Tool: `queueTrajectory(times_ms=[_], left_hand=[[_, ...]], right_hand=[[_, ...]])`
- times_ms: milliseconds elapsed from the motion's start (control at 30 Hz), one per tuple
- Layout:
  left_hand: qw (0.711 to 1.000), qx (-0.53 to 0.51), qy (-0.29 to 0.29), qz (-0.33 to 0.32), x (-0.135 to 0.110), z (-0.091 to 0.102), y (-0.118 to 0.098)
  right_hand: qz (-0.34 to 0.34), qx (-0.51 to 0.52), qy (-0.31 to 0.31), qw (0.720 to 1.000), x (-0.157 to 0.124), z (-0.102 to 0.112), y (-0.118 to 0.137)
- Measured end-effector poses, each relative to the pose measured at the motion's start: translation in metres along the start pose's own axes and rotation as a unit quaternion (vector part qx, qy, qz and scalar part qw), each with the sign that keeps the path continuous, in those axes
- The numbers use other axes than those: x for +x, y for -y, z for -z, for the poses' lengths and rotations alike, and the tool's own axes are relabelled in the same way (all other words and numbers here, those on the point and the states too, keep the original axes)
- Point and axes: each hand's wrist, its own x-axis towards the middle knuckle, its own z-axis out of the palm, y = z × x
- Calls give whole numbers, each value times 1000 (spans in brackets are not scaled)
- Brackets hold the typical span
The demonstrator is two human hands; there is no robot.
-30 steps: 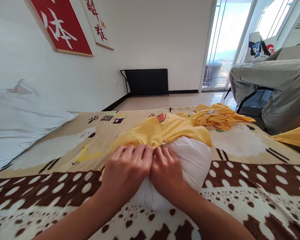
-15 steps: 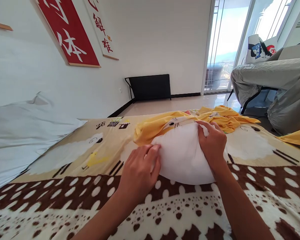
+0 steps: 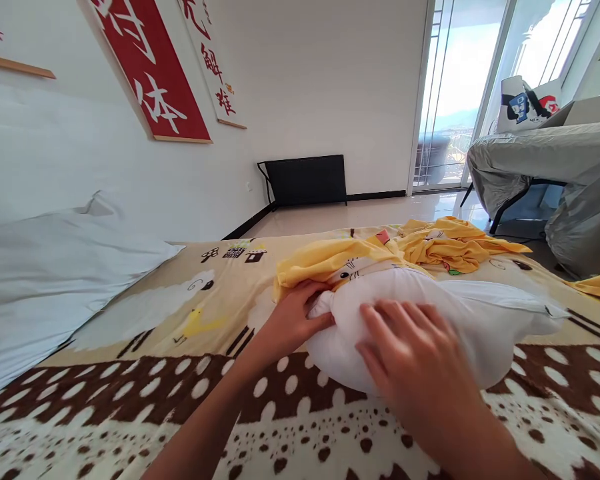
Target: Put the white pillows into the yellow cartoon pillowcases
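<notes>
Fingers (image 3: 306,292) of the left hand (image 3: 289,319) pinch the left corner of a white pillow (image 3: 407,285) in the head view, while the right hand (image 3: 423,353), blurred, spreads its fingers apart over the middle. The pillow lies on a patterned blanket (image 3: 280,430), yellow fabric (image 3: 317,260) bunched along its far left edge.

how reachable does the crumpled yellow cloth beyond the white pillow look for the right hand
Probably yes: the crumpled yellow cloth lies in the open, with seemingly only the white pillow between it and the right hand.
</notes>
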Motion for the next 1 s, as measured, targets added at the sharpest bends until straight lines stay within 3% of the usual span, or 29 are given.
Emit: queueTrajectory(times_ms=[133, 233, 400, 500, 833, 900, 1000], left_hand=[[990, -106, 89, 16, -2, 12, 9], [981, -164, 100, 26, 0, 9, 20], [995, -79, 59, -5, 12, -11, 21], [998, -40, 40, 23, 18, -22, 16], [977, 6, -201, 64, 8, -44, -3], [973, 32, -224, 44, 4, -47, -13], [971, 117, -199, -59, 0, -54, -31]], right_hand=[[-44, -83, 64, 993, -9, -13, 36], [-51, -98, 101, 989, -3, -26, 41], [-37, -131, 141, 981, 10, -33, 32], [-36, -142, 148, 978, 11, -36, 32], [-26, -74, 104, 991, 11, -60, 19], [-43, -53, 95, 993, 14, -63, 10], [-93, -13, 76, 993, 19, -66, -9]])
